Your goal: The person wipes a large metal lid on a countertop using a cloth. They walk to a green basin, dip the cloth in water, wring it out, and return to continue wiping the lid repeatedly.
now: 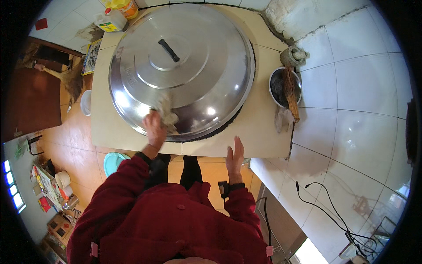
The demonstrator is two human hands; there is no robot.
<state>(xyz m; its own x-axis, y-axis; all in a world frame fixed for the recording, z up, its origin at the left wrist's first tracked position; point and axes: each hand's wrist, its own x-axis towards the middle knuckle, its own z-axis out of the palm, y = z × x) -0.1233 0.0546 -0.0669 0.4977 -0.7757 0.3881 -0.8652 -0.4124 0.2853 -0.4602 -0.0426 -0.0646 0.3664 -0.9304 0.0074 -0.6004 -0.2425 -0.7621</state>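
My left hand [154,128] grips a pale cloth [167,114], blurred, and presses it on the lower left slope of a large domed metal lid [194,77]. A black handle [169,50] is fixed across the top of the lid. The lid covers most of the tiled stove counter [263,132], and a dark gap shows along its lower right rim. Over the counter's front edge, right of the lid, my right hand [234,158] hovers with fingers apart and holds nothing.
On the counter's right stand a metal bowl [277,88] with a straw brush [290,95] across it, a stone mortar [290,56] and a grey rag [283,120]. Plastic jugs [111,22] stand at the back left. A turquoise basin [113,162] sits on the floor.
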